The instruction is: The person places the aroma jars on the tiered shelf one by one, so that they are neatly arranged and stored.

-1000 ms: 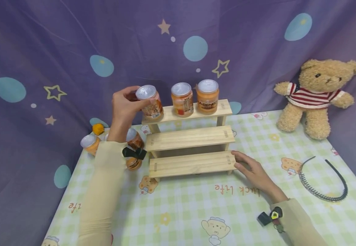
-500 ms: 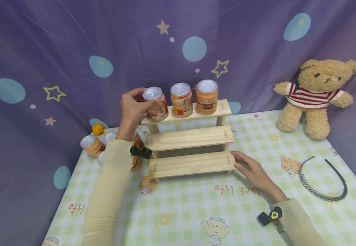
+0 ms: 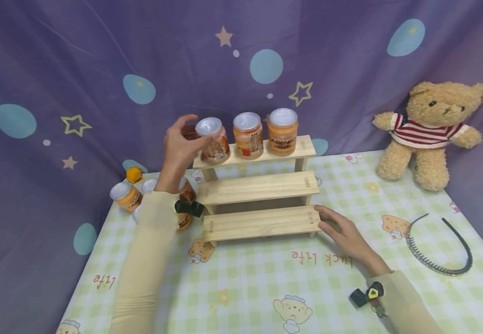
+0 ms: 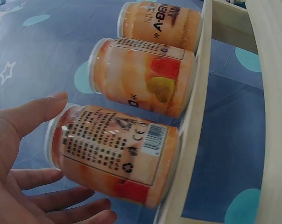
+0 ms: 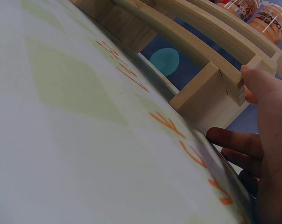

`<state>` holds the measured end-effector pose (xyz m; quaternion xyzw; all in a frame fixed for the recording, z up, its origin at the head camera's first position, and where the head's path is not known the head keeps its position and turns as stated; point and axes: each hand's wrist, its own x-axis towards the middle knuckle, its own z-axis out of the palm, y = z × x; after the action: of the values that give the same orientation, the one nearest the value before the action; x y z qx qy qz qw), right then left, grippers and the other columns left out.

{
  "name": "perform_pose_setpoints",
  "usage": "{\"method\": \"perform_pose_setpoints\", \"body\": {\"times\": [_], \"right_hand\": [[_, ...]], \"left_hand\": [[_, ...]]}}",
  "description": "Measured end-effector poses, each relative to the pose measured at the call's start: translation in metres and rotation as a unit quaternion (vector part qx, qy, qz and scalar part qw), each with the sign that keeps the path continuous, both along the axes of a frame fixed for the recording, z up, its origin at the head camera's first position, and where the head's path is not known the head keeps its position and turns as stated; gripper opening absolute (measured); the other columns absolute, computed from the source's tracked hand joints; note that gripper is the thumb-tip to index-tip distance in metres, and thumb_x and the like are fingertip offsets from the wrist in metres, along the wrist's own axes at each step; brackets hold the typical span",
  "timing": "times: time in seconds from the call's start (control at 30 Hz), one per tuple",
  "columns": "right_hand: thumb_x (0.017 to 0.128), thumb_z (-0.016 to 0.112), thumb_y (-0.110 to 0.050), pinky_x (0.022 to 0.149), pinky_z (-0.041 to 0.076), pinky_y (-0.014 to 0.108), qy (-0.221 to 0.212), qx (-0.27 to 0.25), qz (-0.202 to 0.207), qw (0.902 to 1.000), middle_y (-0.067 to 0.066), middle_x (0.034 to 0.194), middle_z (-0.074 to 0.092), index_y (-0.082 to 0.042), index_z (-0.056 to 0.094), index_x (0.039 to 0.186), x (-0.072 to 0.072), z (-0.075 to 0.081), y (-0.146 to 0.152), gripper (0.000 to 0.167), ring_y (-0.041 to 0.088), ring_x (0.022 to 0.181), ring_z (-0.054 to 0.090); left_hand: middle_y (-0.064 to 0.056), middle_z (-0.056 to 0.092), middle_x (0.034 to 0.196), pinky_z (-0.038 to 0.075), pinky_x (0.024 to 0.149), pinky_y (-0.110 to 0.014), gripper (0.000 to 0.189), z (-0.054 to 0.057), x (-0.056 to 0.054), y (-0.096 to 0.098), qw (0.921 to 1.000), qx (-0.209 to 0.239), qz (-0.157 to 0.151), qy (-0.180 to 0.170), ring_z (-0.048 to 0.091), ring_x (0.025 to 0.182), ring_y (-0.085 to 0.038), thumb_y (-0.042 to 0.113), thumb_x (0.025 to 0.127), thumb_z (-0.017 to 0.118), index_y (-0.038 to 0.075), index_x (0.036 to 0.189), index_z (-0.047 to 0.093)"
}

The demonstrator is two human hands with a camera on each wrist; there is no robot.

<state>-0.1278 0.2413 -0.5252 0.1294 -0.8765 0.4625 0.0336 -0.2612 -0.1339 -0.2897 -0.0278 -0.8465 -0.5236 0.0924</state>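
On the left end of the top shelf stands an orange jar with a silver lid (image 3: 216, 146). My left hand (image 3: 180, 148) is beside it, thumb tip right at the lid rim (image 4: 54, 135) and the other fingers (image 4: 61, 198) spread loosely below. Two similar jars, the middle jar (image 3: 248, 137) and the right jar (image 3: 283, 132), stand further along that shelf. At the right end of the wooden three-step rack (image 3: 262, 222), my right hand (image 3: 343, 234) touches the bottom step. In the right wrist view its thumb (image 5: 257, 79) lies against the step's corner, with several fingers extended lower down.
More jars (image 3: 126, 197) stand on the checked tablecloth left of the rack, partly hidden by my left sleeve. A small yellow object (image 3: 134, 175) lies behind them. A teddy bear (image 3: 437, 134) sits back right, with a black headband (image 3: 441, 266) in front. A purple curtain (image 3: 329, 55) hangs behind.
The left hand moved the jar slightly to the right, toward the middle jar on the top shelf, and its fingers have since loosened. The right hand stayed at the bottom step.
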Motion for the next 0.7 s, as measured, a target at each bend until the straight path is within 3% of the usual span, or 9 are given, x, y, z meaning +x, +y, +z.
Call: {"method": "perform_pose_setpoints", "body": {"times": [0.37,0.7], "right_hand": [[0.104,0.054,-0.025,0.109,0.041,0.057,-0.006,-0.008,0.001,0.9999,0.008,0.132,0.067,-0.023,0.045,0.151,0.001,-0.001,-0.001,0.048,0.022,0.124,0.062],[0.105,0.053,-0.022,0.108,0.039,0.063,0.001,-0.009,0.004,0.9999,0.015,0.133,0.066,-0.016,0.045,0.151,-0.001,-0.003,0.000,0.047,0.037,0.124,0.061]], "left_hand": [[-0.014,0.062,0.135,0.053,0.103,-0.041,0.065,0.009,0.016,-0.019,0.9992,0.034,-0.006,0.019,0.063,0.122,-0.030,0.024,0.081,0.083,0.016,0.140,0.055],[0.006,0.066,0.121,0.054,0.091,-0.023,0.063,0.009,0.043,-0.059,0.9984,0.030,0.030,0.038,0.064,0.112,-0.009,0.027,0.082,0.084,0.024,0.139,0.057]]}}
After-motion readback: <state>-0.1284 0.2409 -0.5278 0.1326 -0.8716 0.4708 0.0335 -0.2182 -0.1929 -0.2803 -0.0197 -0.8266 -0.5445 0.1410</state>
